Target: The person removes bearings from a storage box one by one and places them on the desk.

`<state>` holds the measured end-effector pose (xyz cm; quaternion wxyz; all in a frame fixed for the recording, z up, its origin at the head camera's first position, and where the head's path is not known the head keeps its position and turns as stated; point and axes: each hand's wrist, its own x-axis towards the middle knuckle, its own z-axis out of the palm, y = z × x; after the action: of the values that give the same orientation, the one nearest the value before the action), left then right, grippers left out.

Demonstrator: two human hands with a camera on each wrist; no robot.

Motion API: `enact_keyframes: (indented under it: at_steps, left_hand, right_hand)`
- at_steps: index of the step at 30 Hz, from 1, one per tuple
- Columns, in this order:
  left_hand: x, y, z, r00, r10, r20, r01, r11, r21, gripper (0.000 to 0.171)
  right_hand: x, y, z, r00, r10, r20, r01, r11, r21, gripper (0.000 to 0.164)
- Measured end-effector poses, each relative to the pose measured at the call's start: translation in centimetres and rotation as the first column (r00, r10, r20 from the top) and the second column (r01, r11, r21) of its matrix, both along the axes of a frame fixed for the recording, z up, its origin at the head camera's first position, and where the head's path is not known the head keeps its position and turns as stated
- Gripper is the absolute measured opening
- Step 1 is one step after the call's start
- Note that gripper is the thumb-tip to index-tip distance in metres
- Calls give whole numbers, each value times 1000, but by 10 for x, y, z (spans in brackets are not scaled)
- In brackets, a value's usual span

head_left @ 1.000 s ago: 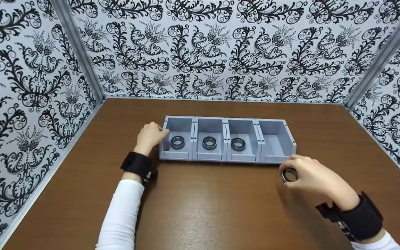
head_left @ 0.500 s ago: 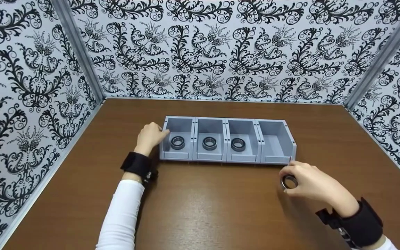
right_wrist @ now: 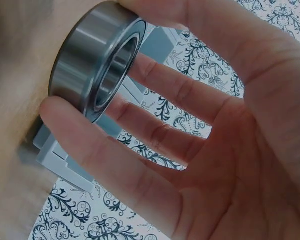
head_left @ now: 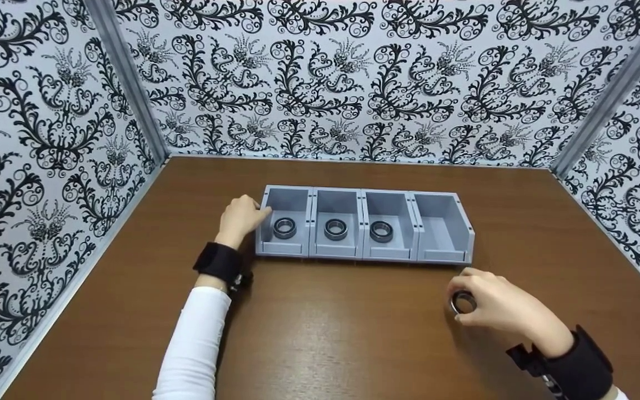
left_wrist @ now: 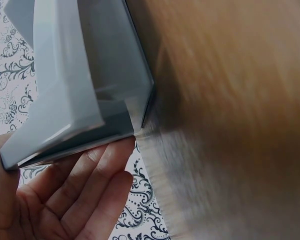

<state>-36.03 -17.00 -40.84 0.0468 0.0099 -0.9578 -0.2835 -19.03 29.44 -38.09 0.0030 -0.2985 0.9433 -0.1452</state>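
A row of joined grey bins [head_left: 335, 253] stands on the brown table. Each of the three leftmost bins holds one ball bearing: a left one [head_left: 284, 237], a middle one [head_left: 335, 238] and a right one [head_left: 381, 239]. My left hand [head_left: 239, 219] grips the outer left wall of the row, thumb over the rim; in the left wrist view its fingers [left_wrist: 97, 170] lie along the outside of that wall. In front of the rightmost bin, my right hand [head_left: 495, 303] pinches another bearing [right_wrist: 77, 60] by its outer rim between thumb and a finger.
The rightmost bin [head_left: 439, 230] shows only its bare floor. Wood tabletop [head_left: 320, 322] extends in front of the row. Patterned black-and-white panels [head_left: 325, 83] with grey metal posts [head_left: 131, 78] close off the back and sides.
My right hand has drawn back toward me with the bearing, away from the front of the rightmost bin. The left hand and the bins have stayed in place.
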Motion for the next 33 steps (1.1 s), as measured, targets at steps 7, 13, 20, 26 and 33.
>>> enact_keyframes:
  at_steps: [7, 13, 20, 26, 33]
  left_hand:
    - [-1, -1, -3, 1000, 2, -15, -2, 1000, -2, 38]
    - [-1, -1, -3, 1000, -2, -17, 2, 1000, -5, 37]
    - [-1, -1, -3, 1000, -1, -22, 1, 1000, -3, 38]
    - [0, 0, -2, 1000, -4, -21, 4, 1000, -7, 39]
    - [-1, 0, -1, 1000, -3, -17, 3, 1000, -15, 40]
  right_hand:
    - [2, 1, -6, 1000, 26, 3, -26, 1000, 10, 28]
    - [6, 2, -11, 999, 29, 28, -29, 1000, -6, 28]
    - [7, 3, -15, 998, 48, 49, -47, 999, -19, 28]
    - [8, 3, -17, 995, 56, 80, -56, 998, -5, 27]
    - [8, 2, -21, 995, 62, 75, -62, 998, -1, 28]
